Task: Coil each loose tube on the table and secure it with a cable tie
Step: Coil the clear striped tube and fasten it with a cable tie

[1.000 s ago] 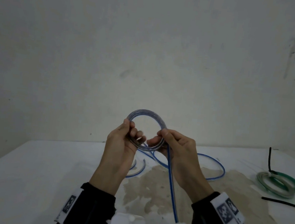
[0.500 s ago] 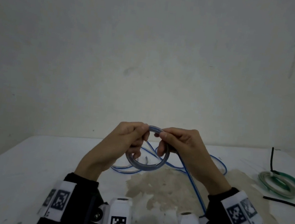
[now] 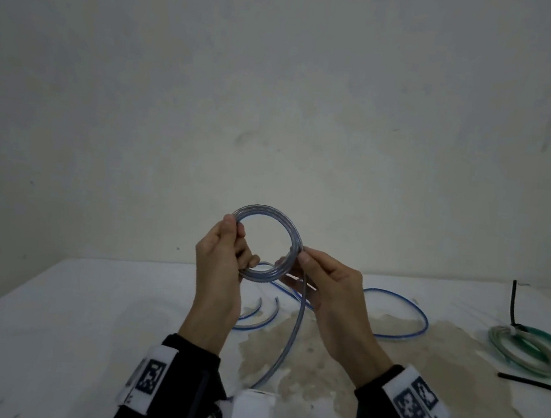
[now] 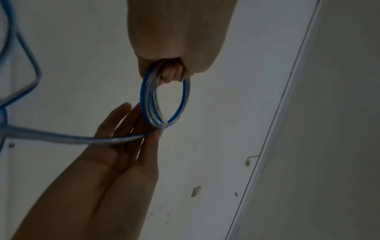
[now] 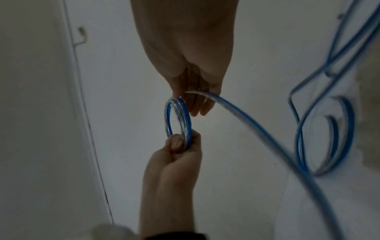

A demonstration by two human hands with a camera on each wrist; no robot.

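Observation:
A clear tube with a blue stripe is wound into a small coil [image 3: 269, 209] held upright above the table. My left hand [image 3: 229, 238] grips the coil's left side, thumb on top and fingers curled through the ring [image 5: 179, 144]. My right hand [image 3: 302, 260] pinches the right side between thumb and fingers where the tail leaves the coil [image 4: 156, 129]. The loose tail [image 3: 290, 341] drops toward the table's near edge. More of the same tube [image 3: 395, 294] lies in slack loops on the table [image 3: 48, 320] behind my hands.
At the right of the table lies a green and grey coil [image 3: 525, 350], tied, with a black strip [image 3: 512, 301] sticking up from it. Another black strand [image 3: 535, 388] lies in front of it. A brownish stain [image 3: 421, 363] marks the tabletop. A bare wall stands behind.
Half a second ago the coil was tipped down with both hands over it; now it stands upright and higher again. The tail now hangs further left.

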